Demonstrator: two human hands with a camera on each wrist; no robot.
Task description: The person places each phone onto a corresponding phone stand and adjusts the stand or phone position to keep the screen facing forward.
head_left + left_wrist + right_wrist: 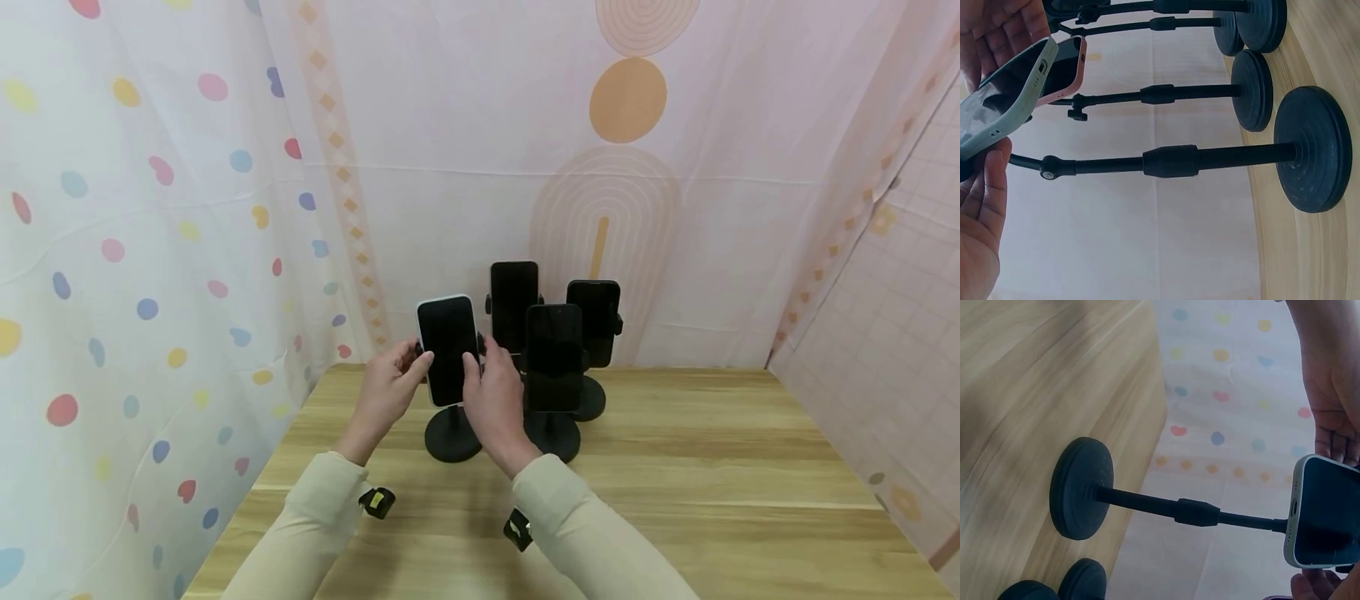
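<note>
A smartphone in a pale case sits upright, tilted slightly, on a black phone stand. My left hand holds its left edge, the thumb at the front and the fingers curled behind. At the opposite edge my right hand grips it the same way, thumb on the front rim. The stand's clamp is mostly hidden by phone and hands. In the left wrist view, the pole runs from the phone's back to the round base. The right wrist view shows the phone with its screen dark.
Close on the right, another phone stands on its own black stand. Behind are two more mounted phones, one upright at the back and one further right. The wooden table ends at patterned curtains.
</note>
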